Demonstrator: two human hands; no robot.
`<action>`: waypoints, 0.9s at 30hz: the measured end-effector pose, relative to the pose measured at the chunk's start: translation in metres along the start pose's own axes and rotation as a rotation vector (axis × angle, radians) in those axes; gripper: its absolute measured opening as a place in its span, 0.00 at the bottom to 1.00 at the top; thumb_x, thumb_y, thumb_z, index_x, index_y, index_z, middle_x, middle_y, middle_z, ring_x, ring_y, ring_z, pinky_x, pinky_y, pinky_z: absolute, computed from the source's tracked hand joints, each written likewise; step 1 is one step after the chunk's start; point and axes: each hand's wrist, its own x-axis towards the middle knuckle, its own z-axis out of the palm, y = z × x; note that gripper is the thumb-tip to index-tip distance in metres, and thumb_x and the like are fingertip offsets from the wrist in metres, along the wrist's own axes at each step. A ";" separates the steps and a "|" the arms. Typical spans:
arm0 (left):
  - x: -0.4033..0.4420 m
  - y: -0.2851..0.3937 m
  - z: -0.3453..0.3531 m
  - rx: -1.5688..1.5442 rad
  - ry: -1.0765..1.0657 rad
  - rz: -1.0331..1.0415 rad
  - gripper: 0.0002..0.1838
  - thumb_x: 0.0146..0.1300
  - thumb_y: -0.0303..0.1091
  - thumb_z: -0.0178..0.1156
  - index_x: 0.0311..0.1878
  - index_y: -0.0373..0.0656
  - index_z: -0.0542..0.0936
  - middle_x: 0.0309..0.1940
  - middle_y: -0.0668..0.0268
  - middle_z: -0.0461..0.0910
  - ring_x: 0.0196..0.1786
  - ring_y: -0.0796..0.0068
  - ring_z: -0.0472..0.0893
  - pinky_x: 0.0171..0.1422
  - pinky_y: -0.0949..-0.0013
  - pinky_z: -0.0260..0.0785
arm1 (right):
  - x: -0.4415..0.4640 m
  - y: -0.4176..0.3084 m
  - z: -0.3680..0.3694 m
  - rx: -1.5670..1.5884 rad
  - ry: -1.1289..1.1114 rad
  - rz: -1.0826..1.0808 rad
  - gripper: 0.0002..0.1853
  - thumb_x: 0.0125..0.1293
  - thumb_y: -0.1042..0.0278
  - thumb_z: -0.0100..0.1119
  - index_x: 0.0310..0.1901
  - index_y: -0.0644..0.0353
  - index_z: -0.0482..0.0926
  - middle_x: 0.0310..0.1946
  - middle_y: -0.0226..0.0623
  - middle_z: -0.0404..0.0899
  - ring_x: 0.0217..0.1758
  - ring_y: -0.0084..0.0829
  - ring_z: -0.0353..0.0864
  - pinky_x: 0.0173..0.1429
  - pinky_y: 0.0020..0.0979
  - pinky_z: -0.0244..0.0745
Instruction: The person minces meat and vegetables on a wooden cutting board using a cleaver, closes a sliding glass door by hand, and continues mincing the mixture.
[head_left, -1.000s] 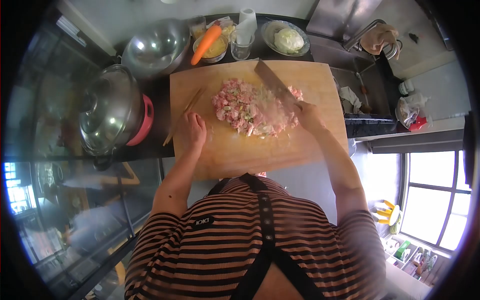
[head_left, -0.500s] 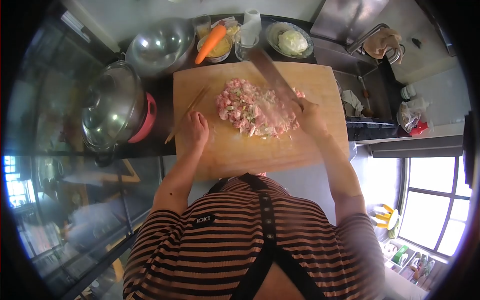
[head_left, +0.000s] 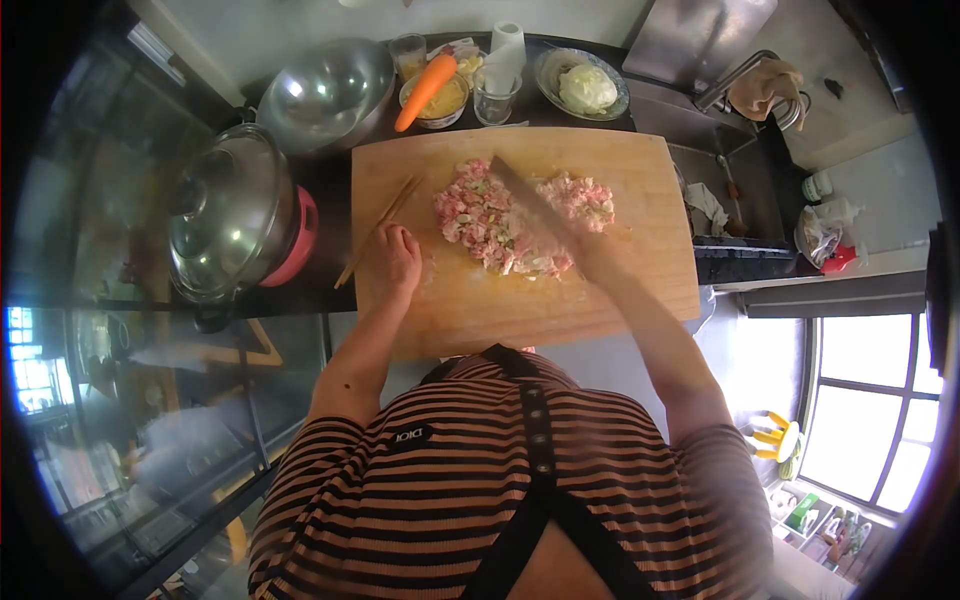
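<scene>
My right hand point(head_left: 600, 258), slightly blurred, grips a cleaver point(head_left: 525, 200) by its handle. The blade lies across a heap of chopped pinkish meat point(head_left: 468, 218) with pale and greenish bits in it, cutting it visually into two parts. Under the heap is a large wooden cutting board point(head_left: 480, 315). My left hand point(head_left: 402, 258) rests on the left side of the board with its fingers curled in. Beside those fingers lies a pair of chopsticks point(head_left: 402, 195), slanting over the board's left edge; whether the hand touches them is hard to see.
Behind the board stand a metal bowl point(head_left: 325, 95), a carrot point(head_left: 428, 90) lying across a small bowl point(head_left: 445, 105), a glass point(head_left: 496, 100) and a plate point(head_left: 618, 100) with a pale vegetable point(head_left: 587, 89). A lidded pot point(head_left: 225, 215) is at left, a sink point(head_left: 735, 165) at right.
My right hand has swung the cleaver left and down, from above the heap's right part onto its middle. My left hand and the chopsticks stay in place.
</scene>
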 end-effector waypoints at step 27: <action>-0.003 -0.005 0.002 0.014 0.033 0.056 0.05 0.58 0.31 0.52 0.34 0.40 0.72 0.41 0.59 0.73 0.45 0.55 0.73 0.48 0.54 0.64 | 0.009 0.010 -0.016 -0.062 -0.093 0.049 0.17 0.62 0.52 0.48 0.44 0.54 0.78 0.33 0.50 0.79 0.39 0.48 0.78 0.44 0.46 0.72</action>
